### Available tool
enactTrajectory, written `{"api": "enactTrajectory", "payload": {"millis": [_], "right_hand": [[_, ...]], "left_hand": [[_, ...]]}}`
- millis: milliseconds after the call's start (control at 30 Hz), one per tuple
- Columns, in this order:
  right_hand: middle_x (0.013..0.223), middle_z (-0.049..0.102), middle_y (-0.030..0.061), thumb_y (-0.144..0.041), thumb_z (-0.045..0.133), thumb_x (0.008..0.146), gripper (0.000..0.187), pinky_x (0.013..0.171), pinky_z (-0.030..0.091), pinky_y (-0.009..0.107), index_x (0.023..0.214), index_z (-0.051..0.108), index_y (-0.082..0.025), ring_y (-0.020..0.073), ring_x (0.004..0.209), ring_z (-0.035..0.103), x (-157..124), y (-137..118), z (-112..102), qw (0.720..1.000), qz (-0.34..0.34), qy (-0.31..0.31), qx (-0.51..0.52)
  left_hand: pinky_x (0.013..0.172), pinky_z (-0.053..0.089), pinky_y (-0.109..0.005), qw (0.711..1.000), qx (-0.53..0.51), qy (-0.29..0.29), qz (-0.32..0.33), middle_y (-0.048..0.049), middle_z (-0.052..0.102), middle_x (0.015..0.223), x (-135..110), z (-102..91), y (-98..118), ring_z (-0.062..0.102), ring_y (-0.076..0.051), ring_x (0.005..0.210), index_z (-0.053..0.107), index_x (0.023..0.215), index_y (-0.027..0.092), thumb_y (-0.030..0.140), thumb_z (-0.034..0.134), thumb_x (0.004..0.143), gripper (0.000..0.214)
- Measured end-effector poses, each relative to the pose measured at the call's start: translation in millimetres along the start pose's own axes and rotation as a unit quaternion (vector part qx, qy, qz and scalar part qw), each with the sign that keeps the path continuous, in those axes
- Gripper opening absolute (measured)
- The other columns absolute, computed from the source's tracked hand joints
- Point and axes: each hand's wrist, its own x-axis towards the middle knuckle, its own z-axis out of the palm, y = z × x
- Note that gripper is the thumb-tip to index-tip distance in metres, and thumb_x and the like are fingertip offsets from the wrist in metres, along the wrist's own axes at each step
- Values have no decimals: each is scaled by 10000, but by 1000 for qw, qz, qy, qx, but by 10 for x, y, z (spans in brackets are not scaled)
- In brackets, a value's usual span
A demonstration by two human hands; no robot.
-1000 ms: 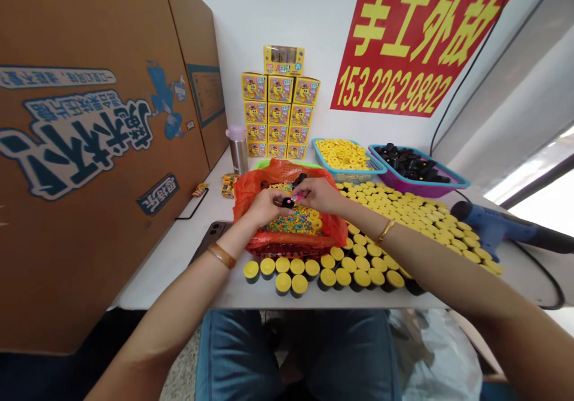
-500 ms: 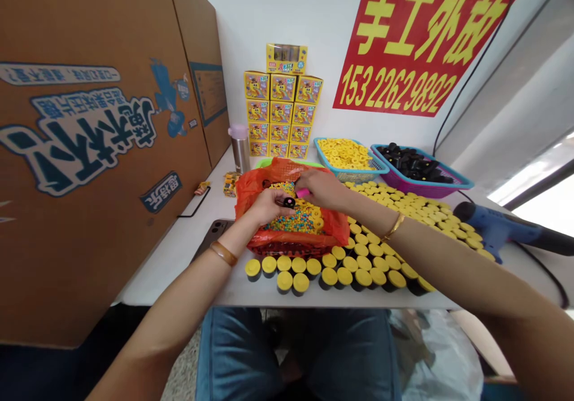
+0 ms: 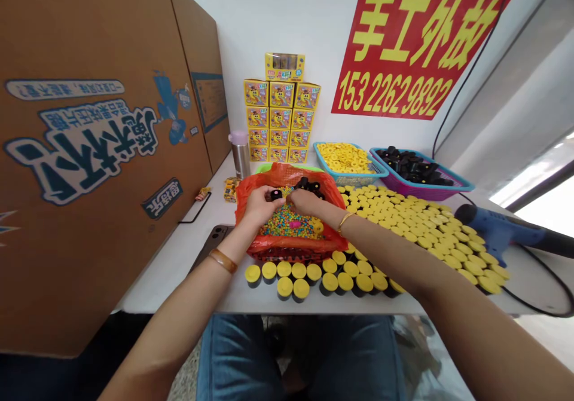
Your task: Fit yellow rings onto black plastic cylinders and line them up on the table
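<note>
My left hand (image 3: pixel 260 206) is closed around a small black cup (image 3: pixel 275 195) with something pink in its opening, over the back left of a basket lined with a red plastic bag (image 3: pixel 269 245). Inside lie many small colourful candy balls (image 3: pixel 280 225), and several black cups (image 3: pixel 309 186) sit at the back. Just right of the cup, my right hand (image 3: pixel 305 202) reaches into the basket with its fingers drawn together; whatever they hold is hidden. A small pink scoop-like piece (image 3: pixel 295 225) rests on the candy, near a yellow lid (image 3: pixel 316 226).
Rows of yellow-capped black cups (image 3: pixel 403 222) cover the table's right and front. Behind stand a basket of yellow lids (image 3: pixel 345 157), a basket of black cups (image 3: pixel 412 168), stacked yellow boxes (image 3: pixel 280 117) and a flask (image 3: pixel 241 156). A large carton (image 3: pixel 107 150) walls the left; a blue heat-gun-like tool (image 3: pixel 497 230) lies right.
The pink piece has left my right hand and now lies on the candy. My right hand has shifted slightly left and down; my left hand has moved the black cup left and up.
</note>
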Motion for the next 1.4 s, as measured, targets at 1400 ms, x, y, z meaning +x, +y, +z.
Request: {"api": "enactTrajectory", "payload": {"millis": [1400], "right_hand": [[483,496,-50,-178,717,737,98,492,463,210,742,623,-149,81,461,475,-480,-210,-34,551,146,122,812]], "left_hand": [[752,478,-267,961,154,-98,209,-23,709,868,-297,31,339,649,-172,801,681,1012,204,184,679,765,247]]}}
